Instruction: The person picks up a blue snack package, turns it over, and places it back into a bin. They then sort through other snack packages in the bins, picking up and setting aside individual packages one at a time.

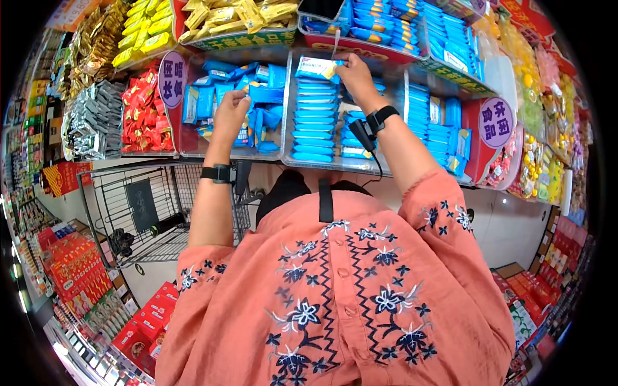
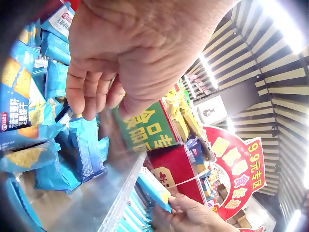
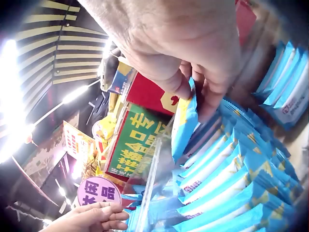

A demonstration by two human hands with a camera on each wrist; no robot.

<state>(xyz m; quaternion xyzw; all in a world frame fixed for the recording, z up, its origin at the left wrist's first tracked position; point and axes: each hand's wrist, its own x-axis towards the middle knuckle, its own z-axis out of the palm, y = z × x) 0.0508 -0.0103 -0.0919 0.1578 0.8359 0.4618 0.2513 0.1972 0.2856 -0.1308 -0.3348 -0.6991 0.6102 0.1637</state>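
My right hand (image 1: 358, 78) pinches the end of a blue-and-white biscuit packet (image 1: 315, 67) between thumb and fingers. That packet stands at the far end of a neat row of matching packets (image 1: 313, 122) in the middle clear bin; the right wrist view shows it (image 3: 185, 128) tilted on edge beside the row. Over the left bin, my left hand (image 1: 230, 117) hovers with fingers loosely bent and nothing in them. Below it lie blue biscuit packets (image 2: 87, 150) in a jumble, some printed with a picture of biscuits.
A clear plastic divider (image 2: 120, 208) separates the two bins. Red-wrapped sweets (image 1: 145, 116) fill a bin at the left, with yellow packets (image 1: 241, 16) behind. More blue packets (image 1: 418, 116) stand to the right. A wire shopping cart (image 1: 154, 209) is at my left side.
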